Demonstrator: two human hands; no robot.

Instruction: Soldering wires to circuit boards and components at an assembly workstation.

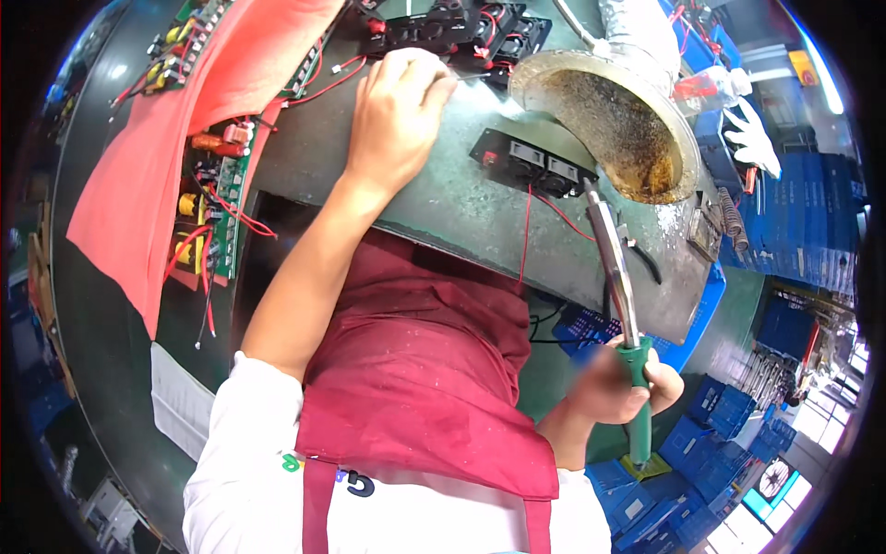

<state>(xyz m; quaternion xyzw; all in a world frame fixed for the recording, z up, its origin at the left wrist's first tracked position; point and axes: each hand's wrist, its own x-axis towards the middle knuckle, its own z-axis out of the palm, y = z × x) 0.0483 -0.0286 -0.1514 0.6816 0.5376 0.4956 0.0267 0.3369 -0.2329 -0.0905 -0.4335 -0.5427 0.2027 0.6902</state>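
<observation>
My right hand [609,386] is wrapped round the green handle of a soldering iron [616,263]. The iron's metal shaft points up and away, its tip beside the right end of a black fan panel [531,161]. That panel lies on the workbench [434,189] with thin red wires trailing toward me. Farther left, my left hand [399,115] is closed with its fingers curled, next to a group of black fan units [461,32]. Whatever its fingertips may pinch is too small to make out; a thin light line shows just right of them.
A stained metal fume hood [678,138] stands over the bench's right side. At left, a red cloth [138,203] partly covers circuit boards [214,198] with red wires. A clear bottle [711,88], white glove [752,138] and blue bins [803,217] are to the right.
</observation>
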